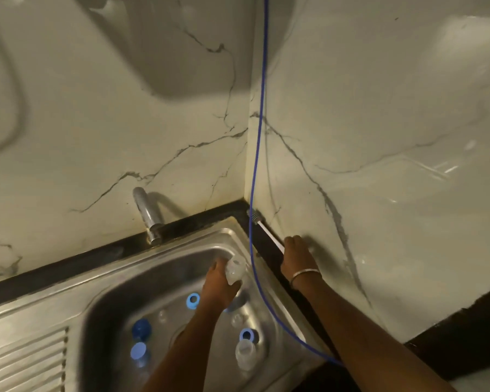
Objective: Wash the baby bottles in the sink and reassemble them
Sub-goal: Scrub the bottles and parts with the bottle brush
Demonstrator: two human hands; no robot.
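Seen from above, looking down into a steel sink (pixel 130 281) set in a dark desk (pixel 68 264) in the corner of two pale marble-patterned walls (pixel 379 137). Left hand (pixel 219 284) reaching over the far right part of the basin, fingers curled around a clear bottle (pixel 234 268) held on a tilt above the sink floor. Right hand (pixel 297 254) stretched to the desk strip by the right wall, fingers closed on the white handle of a bottle brush (pixel 269 232) lying along that strip, bristle end toward the corner. Thin metal bangle (pixel 306 272) on the right wrist.

Loose in the basin: two light blue rings (pixel 193 300), one beside the left wrist, the other (pixel 247 335) nearer the front right; a dark blue cap (pixel 141 329); a lighter blue cap (pixel 138 351) just in front of it; a second clear bottle (pixel 245 354) lying by the front right wall; a few small clear pieces, too blurred to identify. Ribbed draining board (pixel 26 360) at lower left.

Chrome tap (pixel 146 213) rising from the desk behind the sink. Blue cord (pixel 262 108) hanging down the wall corner, trailing across the sink's right rim and under the right forearm.
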